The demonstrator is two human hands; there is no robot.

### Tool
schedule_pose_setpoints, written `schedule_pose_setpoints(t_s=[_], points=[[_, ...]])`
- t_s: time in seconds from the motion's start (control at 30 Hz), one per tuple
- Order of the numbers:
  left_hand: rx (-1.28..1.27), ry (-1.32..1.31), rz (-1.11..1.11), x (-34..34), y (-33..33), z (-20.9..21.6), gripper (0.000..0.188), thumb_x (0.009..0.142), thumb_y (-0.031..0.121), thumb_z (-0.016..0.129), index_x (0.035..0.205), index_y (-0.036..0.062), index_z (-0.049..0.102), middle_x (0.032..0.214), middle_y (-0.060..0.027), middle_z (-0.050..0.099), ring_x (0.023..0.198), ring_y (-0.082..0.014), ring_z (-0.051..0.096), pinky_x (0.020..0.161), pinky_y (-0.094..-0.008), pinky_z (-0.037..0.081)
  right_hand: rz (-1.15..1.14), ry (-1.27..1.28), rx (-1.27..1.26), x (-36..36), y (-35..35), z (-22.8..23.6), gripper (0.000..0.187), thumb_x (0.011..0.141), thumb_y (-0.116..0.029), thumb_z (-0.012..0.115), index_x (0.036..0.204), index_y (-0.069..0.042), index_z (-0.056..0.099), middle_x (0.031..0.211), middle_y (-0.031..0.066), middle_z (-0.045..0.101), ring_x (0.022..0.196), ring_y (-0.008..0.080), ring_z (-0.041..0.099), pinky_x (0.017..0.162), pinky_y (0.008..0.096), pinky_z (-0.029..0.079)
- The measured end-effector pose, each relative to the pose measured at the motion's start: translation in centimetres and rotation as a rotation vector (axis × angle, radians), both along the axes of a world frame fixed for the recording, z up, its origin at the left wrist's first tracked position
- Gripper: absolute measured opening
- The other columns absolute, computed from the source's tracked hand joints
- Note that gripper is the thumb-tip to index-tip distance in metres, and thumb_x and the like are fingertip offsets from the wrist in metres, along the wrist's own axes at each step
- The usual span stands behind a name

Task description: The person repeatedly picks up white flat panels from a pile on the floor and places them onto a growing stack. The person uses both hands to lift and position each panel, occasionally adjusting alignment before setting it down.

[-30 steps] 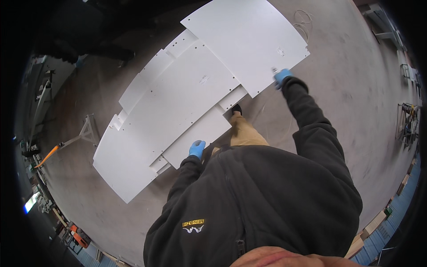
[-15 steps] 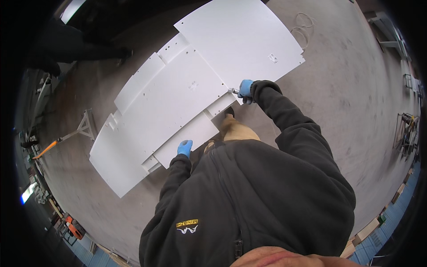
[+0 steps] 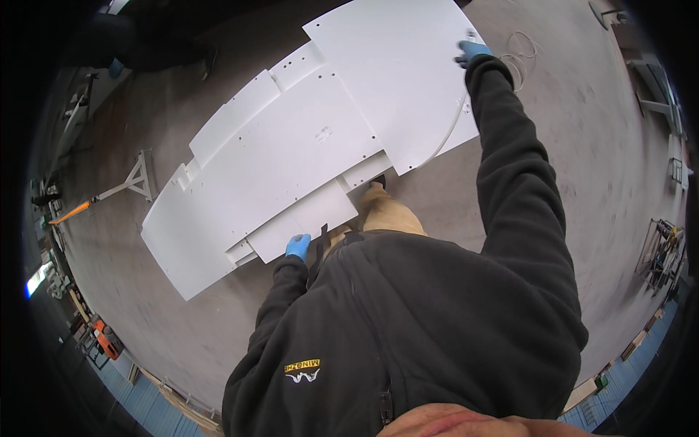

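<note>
The white panel (image 3: 284, 160), before the person, looks stiff, bulky and slick, best taken by opposite edges, with the left hand (image 3: 298, 246) at its near edge, grip unclear, and the right hand's (image 3: 475, 49) fingers apparently round a blurred tool (image 3: 471, 34).

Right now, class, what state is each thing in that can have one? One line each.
Large white flat-panelled assembly: laid flat, sections stepped, dark holes near edges.
Left hand in blue glove: at the assembly's near edge; grip unclear.
Right hand in blue glove: stretched over the assembly's right-hand section, blurred; grip unclear.
Thin pale hose or cord: curved across that section.
Black fleece jacket: zipped up.
</note>
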State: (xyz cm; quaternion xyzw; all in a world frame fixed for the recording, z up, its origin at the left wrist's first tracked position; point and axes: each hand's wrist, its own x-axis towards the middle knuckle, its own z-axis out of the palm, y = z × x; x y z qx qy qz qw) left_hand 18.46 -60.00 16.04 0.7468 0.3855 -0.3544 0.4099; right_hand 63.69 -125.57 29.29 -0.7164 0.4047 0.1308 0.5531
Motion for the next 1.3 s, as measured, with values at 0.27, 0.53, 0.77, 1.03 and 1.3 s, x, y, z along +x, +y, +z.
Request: schedule_pose_setpoints(t_s=[0.27,0.53,0.77,1.03,1.3], points=[[-0.133,-0.151,-0.012,7.6,-7.0,5.2,0.058,0.091,0.032,0.071,0.133,-0.004,0.057,0.129,-0.0167,0.065,0.118,-0.0254,0.061,0.102,-0.036,0.048,0.949,0.3,0.205,-6.2,23.0,-2.2,0.027,0.094,-0.028,0.063,0.102,-0.003,0.069,0.091,0.0114,0.076,0.055,0.0159,0.064,0.046,0.0324,0.049],[-0.197,-0.212,-0.009,6.9,-5.9,3.4,0.052,0.09,0.031,0.073,0.13,-0.0009,0.061,0.126,-0.0131,0.067,0.114,-0.0219,0.063,0.099,-0.0334,0.049,0.604,0.538,0.335,-23.6,21.8,-5.2,0.026,0.096,-0.02,0.056,0.077,-0.003,0.064,0.061,0.0115,0.063,0.039,0.0178,0.051,0.037,0.0329,0.037],[-0.048,0.037,-0.08,2.8,2.0,0.1,0.059,0.085,0.045,0.067,0.128,0.0045,0.064,0.125,-0.0189,0.068,0.116,-0.0325,0.064,0.102,-0.0404,0.048,-0.058,0.348,0.48,-33.5,19.1,-4.6,0.03,0.096,-0.033,0.063,0.105,-0.004,0.058,0.067,0.0047,0.058,0.044,0.0129,0.043,0.04,0.0252,0.033],[-0.083,-0.235,-0.09,-0.2,13.3,-0.3,0.059,0.086,0.045,0.064,0.125,0.0005,0.065,0.126,-0.0208,0.066,0.12,-0.0346,0.062,0.105,-0.041,0.046,0.005,0.307,0.817,-35.0,33.8,-1.5,0.037,0.095,-0.033,0.069,0.114,-0.003,0.06,0.091,0.0095,0.07,0.056,0.0117,0.06,0.041,0.0195,0.045],[0.147,-0.065,-0.393,-11.8,28.5,-0.3,0.054,0.091,0.051,0.05,0.105,0.004,0.072,0.11,-0.0258,0.068,0.108,-0.0445,0.063,0.093,-0.05,0.049,0.566,0.47,0.837,-38.1,55.6,2.1,0.038,0.095,-0.025,0.065,0.121,0.002,0.056,0.106,0.0113,0.068,0.078,0.0152,0.067,0.055,0.0217,0.051]])
